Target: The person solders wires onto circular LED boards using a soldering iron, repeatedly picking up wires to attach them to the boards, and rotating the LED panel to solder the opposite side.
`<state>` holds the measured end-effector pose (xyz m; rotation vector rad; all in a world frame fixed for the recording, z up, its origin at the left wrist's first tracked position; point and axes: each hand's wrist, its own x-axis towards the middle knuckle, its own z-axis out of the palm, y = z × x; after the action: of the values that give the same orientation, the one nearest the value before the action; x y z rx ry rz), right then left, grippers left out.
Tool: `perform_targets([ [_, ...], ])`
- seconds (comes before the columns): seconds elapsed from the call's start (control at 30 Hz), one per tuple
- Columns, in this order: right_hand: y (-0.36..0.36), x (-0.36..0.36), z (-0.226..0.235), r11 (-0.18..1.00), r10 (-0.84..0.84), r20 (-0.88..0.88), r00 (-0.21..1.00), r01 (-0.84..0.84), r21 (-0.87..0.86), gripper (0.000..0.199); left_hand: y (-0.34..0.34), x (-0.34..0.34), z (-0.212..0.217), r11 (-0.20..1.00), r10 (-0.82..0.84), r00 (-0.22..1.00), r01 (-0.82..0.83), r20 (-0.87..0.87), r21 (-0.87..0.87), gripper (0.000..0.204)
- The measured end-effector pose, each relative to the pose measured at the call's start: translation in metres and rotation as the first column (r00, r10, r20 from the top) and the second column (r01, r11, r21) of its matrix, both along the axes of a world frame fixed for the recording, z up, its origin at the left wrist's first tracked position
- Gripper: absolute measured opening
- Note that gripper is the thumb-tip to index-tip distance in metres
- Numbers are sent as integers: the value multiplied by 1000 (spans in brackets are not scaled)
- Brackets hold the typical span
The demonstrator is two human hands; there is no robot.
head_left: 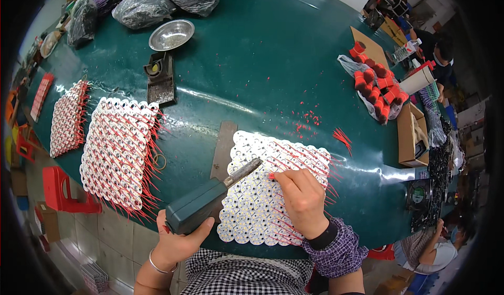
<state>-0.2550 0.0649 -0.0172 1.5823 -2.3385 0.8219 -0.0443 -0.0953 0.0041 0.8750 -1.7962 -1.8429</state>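
My left hand [184, 242] is wrapped round a dark green soldering gun [195, 207], whose metal front end points up and right over a white panel of round circuit boards [249, 216]. Between the pinched fingertips of my right hand [303, 199] are short red wires [272, 176], held low over the panel just right of the gun's end. More red wires stick out along the panel's right part. Under the panel's left edge lies a flat metal strip [224, 148]. The exact tip contact is too small to make out.
Wired panels [118, 153] lie at the left. A metal bowl [171, 35] and a dark soldering stand [160, 80] sit at the back. Loose red wires [342, 140] lie right of the panel, with red wire bundles [380, 87] and a cardboard box [412, 135] beyond. Other people are at the right.
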Motion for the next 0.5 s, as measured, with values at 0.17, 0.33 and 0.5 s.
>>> perform_targets([
  [0.17,1,1,1,999,11,3,1000,-11,31,27,-3,-5,-3,978,-81,996,72,-41,-194,22],
  [0.33,1,0,1,1000,-3,15,1000,2,23,28,-3,-9,-3,970,-147,989,150,34,-193,17],
  [0.5,1,0,1,998,23,32,999,-25,66,25,0,-8,-2,966,-152,986,161,63,-204,13],
])
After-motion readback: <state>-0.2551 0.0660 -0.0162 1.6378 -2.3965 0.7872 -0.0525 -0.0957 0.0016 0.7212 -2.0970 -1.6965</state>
